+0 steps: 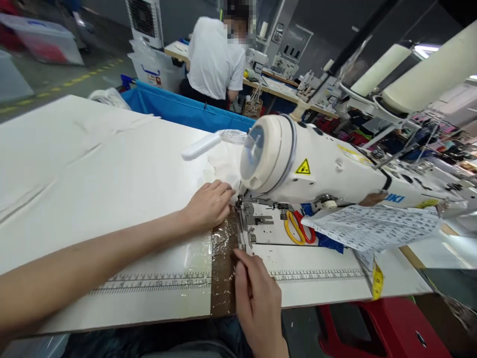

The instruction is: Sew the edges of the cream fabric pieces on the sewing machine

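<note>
My left hand [213,205] rests by the needle area of a white sewing machine [316,159], its fingers curled down and closed. What lies under those fingertips is hidden; pale thin fabric [225,161] spreads just behind them. My right hand [258,293] is nearer the front edge, beside a strip of brown tape [222,268] on the table. Its thumb and forefinger come together near the lower end of a narrow metal guide [241,233]. Whatever is between them is too small to tell. Scissors [296,227] with yellow and red handles lie right of the needle area.
A printed paper sheet [376,226] hangs below the machine arm, near a yellow measuring tape [377,282]. Ruler markings [160,282] run along the white table's front. Behind stand a blue fabric bin [194,112] and a person in white [214,59]. A red stool [387,328] is below right.
</note>
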Action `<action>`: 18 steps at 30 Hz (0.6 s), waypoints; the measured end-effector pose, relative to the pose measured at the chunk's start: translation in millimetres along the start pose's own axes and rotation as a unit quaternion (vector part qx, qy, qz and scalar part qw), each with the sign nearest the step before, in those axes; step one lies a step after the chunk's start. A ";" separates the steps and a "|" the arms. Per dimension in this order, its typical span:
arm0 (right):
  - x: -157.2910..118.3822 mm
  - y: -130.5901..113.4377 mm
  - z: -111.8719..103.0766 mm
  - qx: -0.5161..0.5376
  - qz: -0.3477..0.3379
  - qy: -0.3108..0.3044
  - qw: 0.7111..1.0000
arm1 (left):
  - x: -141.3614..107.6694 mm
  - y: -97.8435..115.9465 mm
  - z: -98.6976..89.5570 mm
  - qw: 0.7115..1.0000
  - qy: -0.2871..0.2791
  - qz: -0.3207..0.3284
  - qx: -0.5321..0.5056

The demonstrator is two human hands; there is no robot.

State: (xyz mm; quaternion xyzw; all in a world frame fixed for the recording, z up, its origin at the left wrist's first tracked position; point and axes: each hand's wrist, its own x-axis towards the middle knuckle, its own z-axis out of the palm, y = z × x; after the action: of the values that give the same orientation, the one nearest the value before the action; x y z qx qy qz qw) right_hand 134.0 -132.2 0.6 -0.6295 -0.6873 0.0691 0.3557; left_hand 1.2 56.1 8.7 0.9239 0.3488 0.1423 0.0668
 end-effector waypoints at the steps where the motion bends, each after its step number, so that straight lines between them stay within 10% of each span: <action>1: -4.6 1.5 -0.9 0.032 0.018 0.002 0.999 | 9.3 -7.6 -0.3 1.000 -0.004 -0.022 0.002; 11: -21.1 27.7 10.8 0.218 0.178 0.011 0.960 | 67.5 -81.0 9.9 0.984 0.057 -0.168 0.015; 18: -21.4 26.2 8.4 0.191 0.148 0.014 0.970 | -14.4 -62.0 -13.0 0.987 0.076 -0.139 -0.015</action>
State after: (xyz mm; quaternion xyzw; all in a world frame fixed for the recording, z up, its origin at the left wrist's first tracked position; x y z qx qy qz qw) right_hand 149.6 -143.6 -28.5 -0.6454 -0.5559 0.2423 0.4644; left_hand -51.9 93.3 4.1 0.8519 0.4755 0.2071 0.0731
